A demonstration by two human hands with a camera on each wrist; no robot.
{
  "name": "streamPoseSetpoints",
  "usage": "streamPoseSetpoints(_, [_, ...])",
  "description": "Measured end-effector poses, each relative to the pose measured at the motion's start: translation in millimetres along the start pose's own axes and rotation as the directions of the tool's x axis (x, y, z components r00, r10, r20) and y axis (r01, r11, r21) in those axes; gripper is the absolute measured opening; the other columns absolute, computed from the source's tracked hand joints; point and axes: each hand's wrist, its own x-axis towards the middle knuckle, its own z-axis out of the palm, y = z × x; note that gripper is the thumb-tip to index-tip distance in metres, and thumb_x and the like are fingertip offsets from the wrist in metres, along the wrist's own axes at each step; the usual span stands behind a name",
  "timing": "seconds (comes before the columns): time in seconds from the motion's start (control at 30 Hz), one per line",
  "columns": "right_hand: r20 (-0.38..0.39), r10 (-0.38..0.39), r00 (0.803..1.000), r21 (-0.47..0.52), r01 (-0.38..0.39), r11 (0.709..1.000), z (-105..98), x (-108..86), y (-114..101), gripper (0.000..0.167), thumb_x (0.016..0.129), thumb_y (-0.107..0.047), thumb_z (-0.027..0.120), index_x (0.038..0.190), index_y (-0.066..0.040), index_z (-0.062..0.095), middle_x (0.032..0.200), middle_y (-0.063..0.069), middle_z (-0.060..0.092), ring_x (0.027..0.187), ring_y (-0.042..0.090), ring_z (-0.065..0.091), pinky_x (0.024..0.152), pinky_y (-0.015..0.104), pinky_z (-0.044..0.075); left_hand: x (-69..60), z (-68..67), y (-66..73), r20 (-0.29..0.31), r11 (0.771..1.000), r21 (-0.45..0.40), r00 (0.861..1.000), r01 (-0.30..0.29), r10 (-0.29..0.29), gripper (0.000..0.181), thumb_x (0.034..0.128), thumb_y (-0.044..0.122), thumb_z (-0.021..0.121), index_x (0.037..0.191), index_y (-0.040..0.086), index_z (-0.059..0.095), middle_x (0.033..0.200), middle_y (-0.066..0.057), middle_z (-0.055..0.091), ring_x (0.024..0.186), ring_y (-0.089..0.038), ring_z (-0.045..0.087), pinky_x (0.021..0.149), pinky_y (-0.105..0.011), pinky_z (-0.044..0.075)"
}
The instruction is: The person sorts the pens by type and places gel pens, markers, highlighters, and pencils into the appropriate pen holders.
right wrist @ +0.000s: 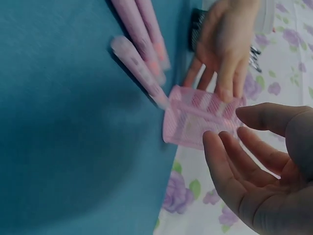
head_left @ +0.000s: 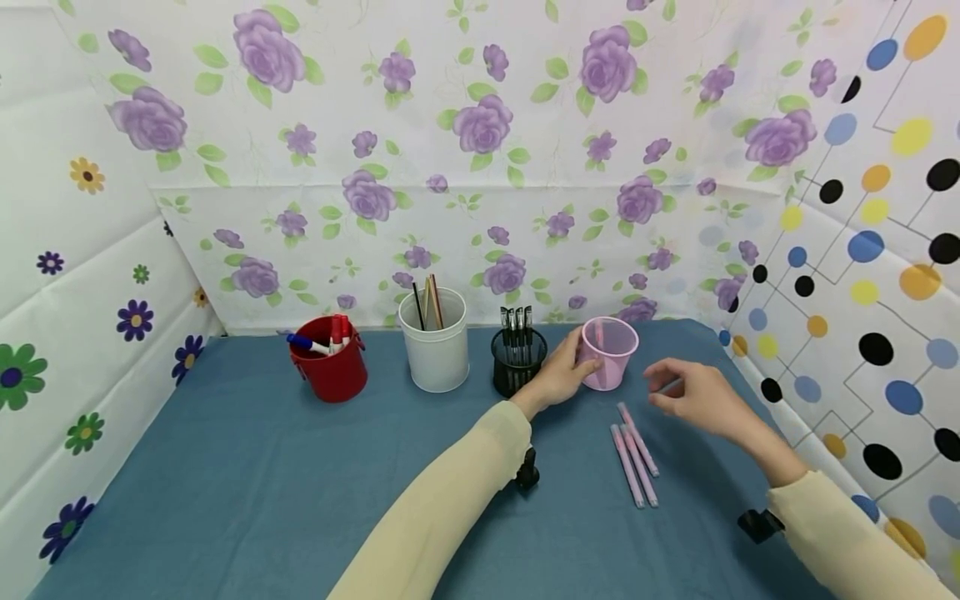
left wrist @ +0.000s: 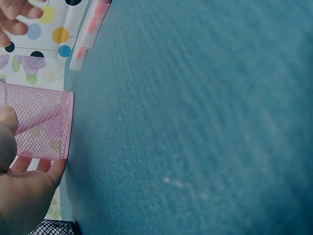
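Note:
My left hand [head_left: 558, 371] grips the side of a pink mesh pen cup [head_left: 617, 367], thumb on the near side and fingers behind. The cup stands upright on the table. Through its mesh in the left wrist view, a pale pink stick shape [left wrist: 41, 117] leans inside, probably a pen. Right of the cup, my right hand [head_left: 697, 396] hovers with loosely bent fingers and holds nothing. In the right wrist view, a gap shows between thumb and fingertips [right wrist: 212, 139]. Three capped pink pens [head_left: 634, 458] lie on the table in front of the cup.
Left of the pink cup stand a black mesh cup [head_left: 513, 379] of black pens, a white bin [head_left: 438, 362] with pencils, and a red bucket [head_left: 337, 379] with markers. A blue cloth [head_left: 300, 500] covers the table. Patterned sheets [head_left: 480, 167] hang behind and at both sides.

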Motion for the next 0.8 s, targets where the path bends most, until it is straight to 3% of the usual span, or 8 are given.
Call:
streamPoseSetpoints(0.3, [0.099,0.020,0.995,-0.003,-0.020,1.000,23,-12.3,-8,0.027,0.098,-0.008,0.075,0.124,0.001,0.071,0.095,0.003,0.071,0.070,0.011,0.067,0.057,0.028,0.056,-1.6,-0.5,1.8,0.000,1.000,0.008,1.000,-0.006,0.006,0.069,0.1117,0.024,0.059,0.170,0.020,0.022,0.170,-0.010,0.034,0.157,-0.026,0.035,0.125,-0.043,0.038])
streamPoseSetpoints(0.5, [0.108,0.009,0.994,-0.092,0.001,0.996,37,-18.7,-15,0.022,0.095,-0.011,0.077,0.116,-0.002,0.075,0.086,-0.001,0.070,0.067,0.007,0.062,0.057,0.028,0.053,-1.0,-1.2,1.6,0.002,1.000,0.000,1.000,-0.003,0.003,0.069,0.1120,0.026,0.058,0.170,0.021,0.021,0.170,-0.009,0.034,0.157,-0.025,0.035,0.125,-0.043,0.038])
streamPoseSetpoints(0.8, [0.100,0.016,0.995,-0.144,-0.002,0.990,57,-22.5,-24,0.012,0.092,-0.008,0.077,0.103,-0.003,0.077,0.069,-0.007,0.062,0.054,0.004,0.054,0.050,0.026,0.048,-0.9,0.5,0.5,-0.012,1.000,0.004,1.000,-0.006,0.006,0.068,0.1118,0.025,0.059,0.170,0.020,0.023,0.168,-0.009,0.037,0.156,-0.023,0.037,0.124,-0.041,0.039])
